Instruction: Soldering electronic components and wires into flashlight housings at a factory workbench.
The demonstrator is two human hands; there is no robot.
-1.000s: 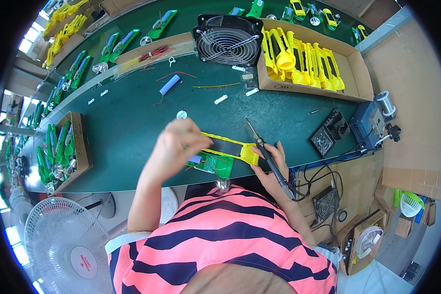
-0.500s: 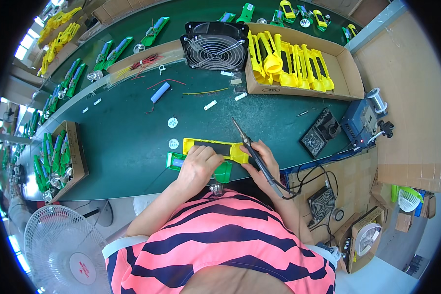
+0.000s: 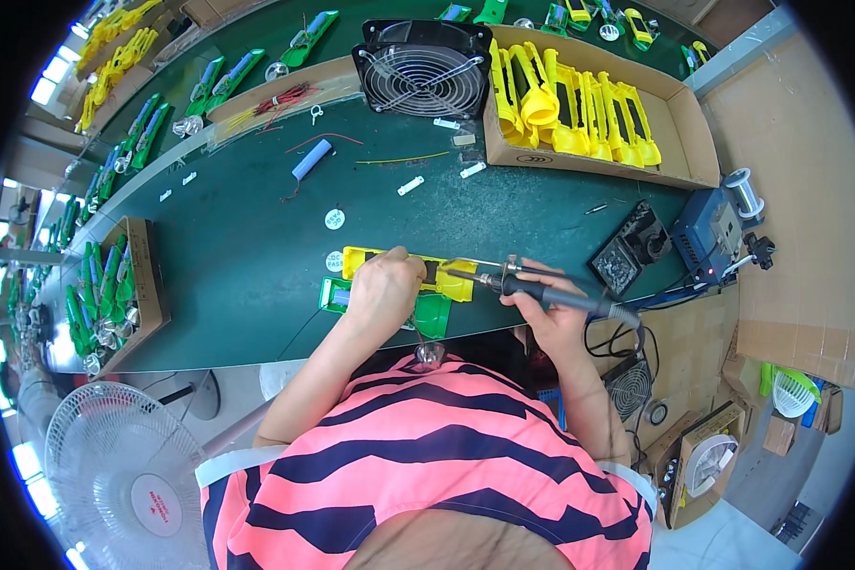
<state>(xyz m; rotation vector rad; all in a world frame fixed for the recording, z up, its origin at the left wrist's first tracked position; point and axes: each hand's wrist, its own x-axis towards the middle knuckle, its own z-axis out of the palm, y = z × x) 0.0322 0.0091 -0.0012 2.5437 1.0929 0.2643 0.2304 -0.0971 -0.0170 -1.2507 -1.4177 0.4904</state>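
Note:
A yellow plastic casing with a dark strip lies on the green bench before me. My left hand is closed over its middle; the fingertips are pinched and what is between them is hidden. Just nearer to me, an open green lamp housing holds a blue cell, and a clear round bulb part hangs at the bench edge. My right hand grips a soldering iron, its tip over the casing beside my left fingers. A second thin, dark-ended line runs alongside the iron; I cannot make out what it is.
Beyond lie a loose blue cell, wires, small white parts and a black fan. A carton of yellow casings stands far right, a soldering station nearer. At left, another carton holds green housings.
My right hand has left the casing's right end and swung the soldering iron down, so its tip points left over the casing. My left hand stays over the casing. The whole view has shifted slightly.

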